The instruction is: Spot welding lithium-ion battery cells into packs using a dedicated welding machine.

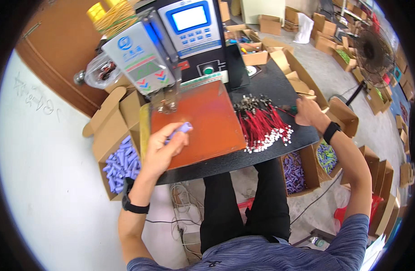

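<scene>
Holding one purple cell [182, 129] pinched in the left hand [164, 147] at frame centre-left, keep it level over the orange plate [203, 122] on the bench [270, 86]. The right hand [308, 112] reaches the red wire bundle [261, 124] (its grip cannot be judged). Three cell boxes visible.

A pale screen [189, 18] in a blue frame is glowing on the far machine, with a slanted silver label plate [142, 61] bearing blue, green and red marks sitting left of it. An open cardboard box [119, 158] of purple cylinders is standing left of the counter; two more open boxes [306, 169] are sitting near right.
</scene>
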A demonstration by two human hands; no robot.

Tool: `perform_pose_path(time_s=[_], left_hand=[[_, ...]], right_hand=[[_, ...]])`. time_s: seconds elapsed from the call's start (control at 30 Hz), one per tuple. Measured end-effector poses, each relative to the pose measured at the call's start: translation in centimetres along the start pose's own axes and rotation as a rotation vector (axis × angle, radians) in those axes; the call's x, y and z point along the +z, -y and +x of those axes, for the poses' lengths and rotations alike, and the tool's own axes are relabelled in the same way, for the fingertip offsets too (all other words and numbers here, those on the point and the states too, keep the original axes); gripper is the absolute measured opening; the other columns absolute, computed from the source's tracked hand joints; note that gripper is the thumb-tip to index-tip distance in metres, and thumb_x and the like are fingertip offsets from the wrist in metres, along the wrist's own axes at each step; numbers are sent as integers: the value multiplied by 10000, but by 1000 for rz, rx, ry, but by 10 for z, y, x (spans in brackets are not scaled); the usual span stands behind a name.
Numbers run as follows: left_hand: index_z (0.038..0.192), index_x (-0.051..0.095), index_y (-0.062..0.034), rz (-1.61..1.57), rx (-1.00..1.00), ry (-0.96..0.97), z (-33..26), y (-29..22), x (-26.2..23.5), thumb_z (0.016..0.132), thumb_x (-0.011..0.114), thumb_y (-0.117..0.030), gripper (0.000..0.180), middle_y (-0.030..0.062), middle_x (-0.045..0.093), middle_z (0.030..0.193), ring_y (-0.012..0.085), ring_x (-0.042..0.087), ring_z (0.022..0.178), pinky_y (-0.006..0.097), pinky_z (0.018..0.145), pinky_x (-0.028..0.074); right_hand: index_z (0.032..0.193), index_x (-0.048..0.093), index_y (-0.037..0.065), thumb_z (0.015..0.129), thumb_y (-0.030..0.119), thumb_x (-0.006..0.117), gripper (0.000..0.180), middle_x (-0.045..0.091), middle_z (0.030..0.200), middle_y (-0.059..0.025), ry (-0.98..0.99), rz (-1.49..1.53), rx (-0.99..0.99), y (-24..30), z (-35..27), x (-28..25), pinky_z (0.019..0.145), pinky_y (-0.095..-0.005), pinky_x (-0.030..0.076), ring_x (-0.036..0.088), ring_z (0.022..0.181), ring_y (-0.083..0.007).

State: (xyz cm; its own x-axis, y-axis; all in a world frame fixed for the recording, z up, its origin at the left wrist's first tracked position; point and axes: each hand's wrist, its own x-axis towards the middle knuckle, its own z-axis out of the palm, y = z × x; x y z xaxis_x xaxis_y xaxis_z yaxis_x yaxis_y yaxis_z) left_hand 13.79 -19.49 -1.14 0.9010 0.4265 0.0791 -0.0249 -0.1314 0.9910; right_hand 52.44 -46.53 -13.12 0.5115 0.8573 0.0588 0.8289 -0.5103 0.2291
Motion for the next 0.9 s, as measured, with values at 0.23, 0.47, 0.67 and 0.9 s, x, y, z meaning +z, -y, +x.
perform_pose_path(time_s=[0.23,0.47,0.67,0.9], left_hand=[[1170,523,5,-201,69,107,-17,2,28,945,545,-184,295,32,519,888,45,368,586,182,482,267],[1192,527,-16,-333,24,192,-16,0,59,977,501,-216,295,12,532,914,32,386,606,178,494,273],[1169,518,-5,-344,-11,260,-9,-3,72,974,495,-206,281,36,516,893,49,413,651,186,503,296],[1215,498,-7,-337,-56,248,-11,-1,77,972,505,-233,331,25,519,865,46,407,633,189,503,298]], right_hand=[[971,526,-39,672,101,647,351,583,874,-226,-310,299,183,37,-37,-77,730,-448,493,600,828,-386],[964,531,20,613,47,658,375,549,885,-175,-601,812,-191,139,-77,-156,766,-449,439,548,859,-380],[998,520,15,632,59,675,400,535,906,-169,-569,888,-210,155,-76,-155,786,-436,428,539,875,-371],[999,514,8,636,63,679,403,526,902,-167,-566,852,-218,158,-79,-154,774,-437,428,535,854,-365]])
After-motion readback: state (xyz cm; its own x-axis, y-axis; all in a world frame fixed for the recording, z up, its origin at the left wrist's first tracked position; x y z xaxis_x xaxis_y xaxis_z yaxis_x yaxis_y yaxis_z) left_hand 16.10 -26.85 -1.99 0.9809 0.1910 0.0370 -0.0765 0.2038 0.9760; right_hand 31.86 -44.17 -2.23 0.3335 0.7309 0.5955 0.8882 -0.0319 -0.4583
